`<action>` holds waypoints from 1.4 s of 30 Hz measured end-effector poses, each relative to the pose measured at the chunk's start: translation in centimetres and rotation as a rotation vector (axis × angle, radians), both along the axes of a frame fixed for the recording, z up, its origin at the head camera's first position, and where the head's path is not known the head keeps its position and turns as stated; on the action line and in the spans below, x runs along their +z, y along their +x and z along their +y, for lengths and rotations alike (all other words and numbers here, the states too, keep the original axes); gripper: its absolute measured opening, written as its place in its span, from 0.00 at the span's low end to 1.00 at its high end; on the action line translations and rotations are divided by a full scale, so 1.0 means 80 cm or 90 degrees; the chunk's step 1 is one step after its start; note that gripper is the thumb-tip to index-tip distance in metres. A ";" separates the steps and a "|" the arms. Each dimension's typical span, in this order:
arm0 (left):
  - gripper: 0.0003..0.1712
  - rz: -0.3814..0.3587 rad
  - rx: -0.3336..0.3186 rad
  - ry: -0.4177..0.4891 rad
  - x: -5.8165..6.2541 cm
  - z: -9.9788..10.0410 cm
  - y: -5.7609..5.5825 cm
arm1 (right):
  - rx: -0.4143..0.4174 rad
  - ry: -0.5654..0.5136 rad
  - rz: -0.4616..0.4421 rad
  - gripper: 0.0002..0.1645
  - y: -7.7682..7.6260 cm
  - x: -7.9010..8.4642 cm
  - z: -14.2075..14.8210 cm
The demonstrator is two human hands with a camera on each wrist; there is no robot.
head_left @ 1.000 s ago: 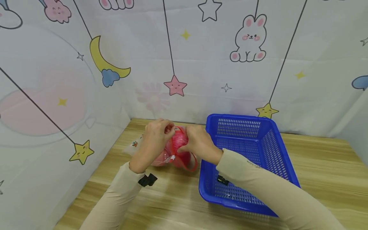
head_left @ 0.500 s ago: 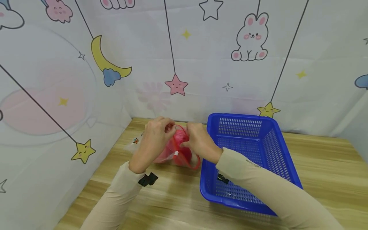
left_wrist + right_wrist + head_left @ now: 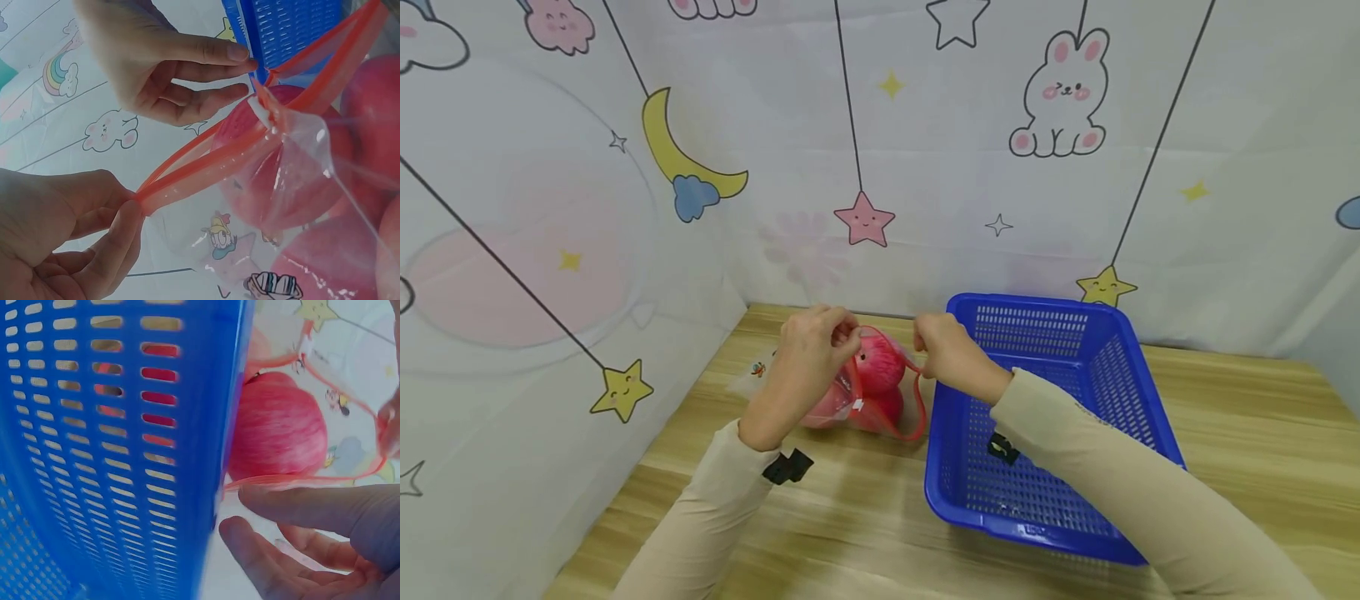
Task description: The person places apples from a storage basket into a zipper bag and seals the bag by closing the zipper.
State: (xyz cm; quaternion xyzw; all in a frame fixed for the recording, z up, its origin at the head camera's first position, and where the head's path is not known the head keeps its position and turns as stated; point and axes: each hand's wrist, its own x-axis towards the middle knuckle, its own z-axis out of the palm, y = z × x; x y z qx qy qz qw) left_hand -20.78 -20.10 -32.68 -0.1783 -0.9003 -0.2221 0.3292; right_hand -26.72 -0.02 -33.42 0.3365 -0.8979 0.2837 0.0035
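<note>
A clear zip bag with a red rim [image 3: 200, 172] and cartoon prints lies on the table, its mouth spread apart. Inside are several red apples [image 3: 880, 362], one seen close in the right wrist view. My left hand [image 3: 812, 350] pinches the rim between thumb and fingers at one end of the mouth. Close to the rim's other side, my right hand [image 3: 958, 354] holds its thumb and forefinger apart, a gap showing between them [image 3: 312, 537]. A white zip slider [image 3: 261, 112] sits on the rim.
A blue slotted plastic basket [image 3: 936, 467] stands right of the bag, beneath my right forearm. Its near wall fills much of the right wrist view. A wooden table [image 3: 820, 533] runs below, with a printed curtain [image 3: 760, 125] behind.
My right hand has moved right, away from the apple, toward the basket's rim. More of the apple shows. My left hand keeps its pinch on the bag's rim. The view has shifted slightly.
</note>
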 end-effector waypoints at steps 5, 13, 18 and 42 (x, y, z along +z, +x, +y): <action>0.03 0.000 -0.001 0.005 -0.001 -0.001 -0.001 | 0.010 0.037 -0.019 0.18 -0.014 -0.005 0.002; 0.03 -0.003 -0.002 0.018 -0.002 -0.002 0.000 | 0.035 0.085 -0.016 0.16 -0.022 -0.018 -0.005; 0.03 -0.006 -0.002 0.023 -0.002 -0.003 0.000 | 0.055 0.076 0.018 0.16 -0.020 -0.028 -0.007; 0.16 -0.002 -0.056 0.026 -0.038 -0.014 0.037 | 0.093 0.041 0.082 0.16 -0.016 -0.030 -0.003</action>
